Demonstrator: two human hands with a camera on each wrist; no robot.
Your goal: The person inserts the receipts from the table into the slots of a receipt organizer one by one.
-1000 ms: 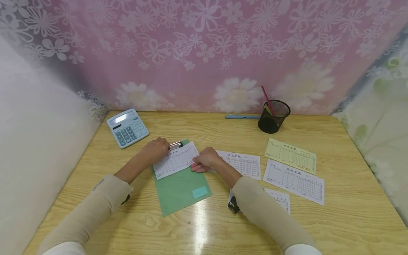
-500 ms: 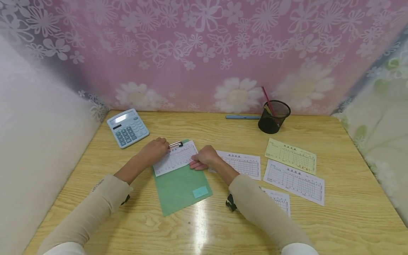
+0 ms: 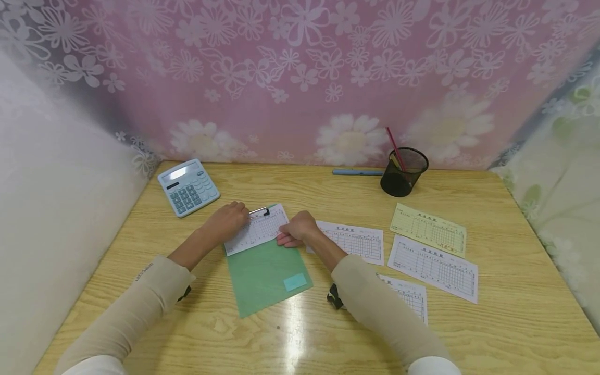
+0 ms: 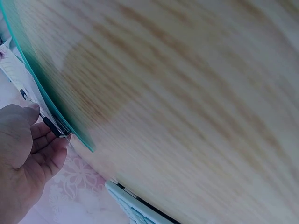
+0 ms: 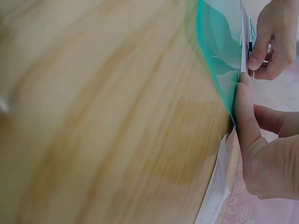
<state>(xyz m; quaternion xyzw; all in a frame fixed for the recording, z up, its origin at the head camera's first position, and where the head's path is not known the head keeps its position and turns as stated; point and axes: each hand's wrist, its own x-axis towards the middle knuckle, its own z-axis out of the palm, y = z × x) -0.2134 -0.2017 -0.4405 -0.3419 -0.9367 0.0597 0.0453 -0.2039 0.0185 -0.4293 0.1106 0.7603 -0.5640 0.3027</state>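
A green translucent clip folder [image 3: 264, 284] lies tilted on the table, a light-blue label on its lower right. Across its upper part is a white printed form [image 3: 253, 235], its top edge under the metal clip [image 3: 259, 211]. My left hand [image 3: 228, 221] pinches the clip between thumb and fingers; the left wrist view shows the clip's black end [image 4: 51, 127] at the fingers. At the form's right edge, my right hand [image 3: 299, 229] pinches the paper between thumb and fingers. In the right wrist view, the right hand [image 5: 268, 154] is beside the folder's edge [image 5: 217, 84].
A calculator [image 3: 188, 187] sits at the back left. White forms [image 3: 358, 245] and a yellow form [image 3: 428, 229] lie to the right, one partly under the right sleeve. Behind them are a blue pen [image 3: 357, 172] and a black mesh pen cup [image 3: 403, 174].
The white form has slid up the folder toward the clip, its top edge passing under it. My right hand has moved slightly up and left with it; the left hand stays at the clip.
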